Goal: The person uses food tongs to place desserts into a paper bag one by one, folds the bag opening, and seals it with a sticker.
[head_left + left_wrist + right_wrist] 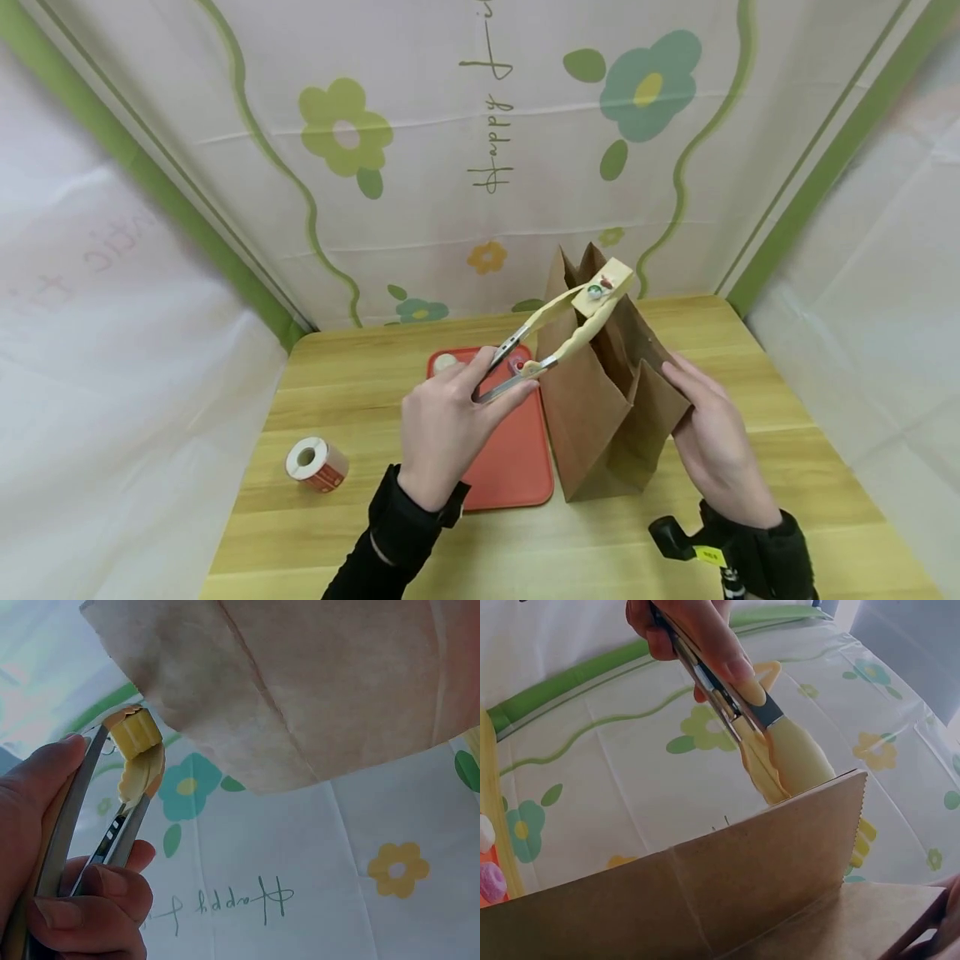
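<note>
My left hand [442,425] grips a pair of metal tongs [71,810] with cream-coloured scalloped tips. Between those tips is a small pale yellow block [603,286], like a piece of cake, with green and red bits on its top; ridged yellow sides show in the left wrist view. Tips and block are over the mouth of a brown paper bag [588,417], which stands upright with its top spread. At the bag's right side, my right hand [716,437] holds the rim between thumb and fingers. The bag's inner bottom is hidden.
A red tray [510,467] lies left of the bag, partly behind my left hand. On it are a whitish round piece [445,362] and a purple piece [491,881]. A label roll [317,464] sits at the table's left. Printed cloth walls enclose the wooden table [360,408].
</note>
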A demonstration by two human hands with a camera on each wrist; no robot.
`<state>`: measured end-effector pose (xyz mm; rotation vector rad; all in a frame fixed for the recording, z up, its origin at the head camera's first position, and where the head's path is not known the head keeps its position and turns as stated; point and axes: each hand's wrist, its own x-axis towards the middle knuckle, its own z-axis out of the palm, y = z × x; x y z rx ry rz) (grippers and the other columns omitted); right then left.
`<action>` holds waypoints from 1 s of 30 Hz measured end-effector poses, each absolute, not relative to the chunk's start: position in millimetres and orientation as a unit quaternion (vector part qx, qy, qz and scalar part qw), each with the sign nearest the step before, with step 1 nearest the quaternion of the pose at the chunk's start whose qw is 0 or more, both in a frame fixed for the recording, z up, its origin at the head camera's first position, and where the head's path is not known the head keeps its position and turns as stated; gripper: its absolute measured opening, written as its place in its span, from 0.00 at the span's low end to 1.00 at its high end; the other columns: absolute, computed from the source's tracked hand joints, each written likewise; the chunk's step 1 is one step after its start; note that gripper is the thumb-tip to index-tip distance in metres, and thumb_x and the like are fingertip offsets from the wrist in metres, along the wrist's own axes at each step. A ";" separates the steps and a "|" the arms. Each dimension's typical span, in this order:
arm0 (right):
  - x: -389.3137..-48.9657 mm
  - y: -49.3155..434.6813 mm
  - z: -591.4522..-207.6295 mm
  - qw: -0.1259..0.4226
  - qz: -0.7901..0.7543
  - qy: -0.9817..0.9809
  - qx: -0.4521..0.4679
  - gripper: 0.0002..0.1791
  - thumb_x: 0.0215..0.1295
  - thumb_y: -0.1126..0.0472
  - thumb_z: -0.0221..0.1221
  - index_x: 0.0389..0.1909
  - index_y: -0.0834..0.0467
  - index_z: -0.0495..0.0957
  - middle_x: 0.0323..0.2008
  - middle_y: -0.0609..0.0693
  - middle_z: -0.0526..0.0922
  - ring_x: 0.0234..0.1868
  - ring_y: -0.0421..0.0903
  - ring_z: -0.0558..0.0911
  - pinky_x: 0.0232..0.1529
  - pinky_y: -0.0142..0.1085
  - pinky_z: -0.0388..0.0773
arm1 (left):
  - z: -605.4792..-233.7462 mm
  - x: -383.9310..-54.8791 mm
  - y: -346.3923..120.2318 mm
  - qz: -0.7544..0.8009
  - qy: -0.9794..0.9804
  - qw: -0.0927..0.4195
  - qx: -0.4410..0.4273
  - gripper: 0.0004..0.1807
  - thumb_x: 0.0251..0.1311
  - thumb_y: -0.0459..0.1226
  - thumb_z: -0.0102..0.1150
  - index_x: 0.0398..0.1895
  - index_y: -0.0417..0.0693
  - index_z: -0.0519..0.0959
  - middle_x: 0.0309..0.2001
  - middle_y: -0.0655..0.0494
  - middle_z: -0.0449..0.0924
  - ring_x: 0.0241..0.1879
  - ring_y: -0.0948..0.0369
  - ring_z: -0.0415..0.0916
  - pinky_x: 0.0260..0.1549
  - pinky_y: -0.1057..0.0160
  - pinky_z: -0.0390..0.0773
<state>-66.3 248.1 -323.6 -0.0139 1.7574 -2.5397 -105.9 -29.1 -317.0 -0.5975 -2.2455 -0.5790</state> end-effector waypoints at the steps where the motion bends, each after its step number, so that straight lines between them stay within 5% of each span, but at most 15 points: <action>1: -66.2 248.2 -323.4 0.027 -0.821 0.570 -0.004 0.36 0.80 0.52 0.43 0.77 0.64 0.40 0.77 0.58 0.40 0.75 0.52 0.45 0.66 0.35 0.57 | -316.6 -106.4 -28.9 -0.221 -0.874 0.363 -0.235 0.28 0.54 0.65 0.61 0.42 0.52 0.83 0.15 0.65 0.52 0.13 0.67 0.47 0.13 0.65 0.47; 9: -65.7 246.7 -320.2 0.028 -0.815 0.578 0.014 0.38 0.80 0.50 0.43 0.77 0.63 0.37 0.77 0.56 0.36 0.76 0.50 0.41 0.70 0.40 0.47 | -306.0 -110.5 -29.3 -0.180 -0.881 0.359 -0.251 0.27 0.50 0.64 0.67 0.37 0.53 0.80 0.14 0.65 0.52 0.13 0.65 0.49 0.10 0.65 0.48; 30: -67.0 241.9 -317.4 0.031 -0.815 0.579 0.002 0.36 0.80 0.51 0.44 0.77 0.63 0.40 0.77 0.56 0.41 0.76 0.50 0.44 0.69 0.39 0.51 | -296.0 -112.3 -36.1 -0.164 -0.885 0.347 -0.264 0.27 0.51 0.65 0.65 0.36 0.54 0.79 0.13 0.65 0.52 0.10 0.66 0.47 0.10 0.65 0.48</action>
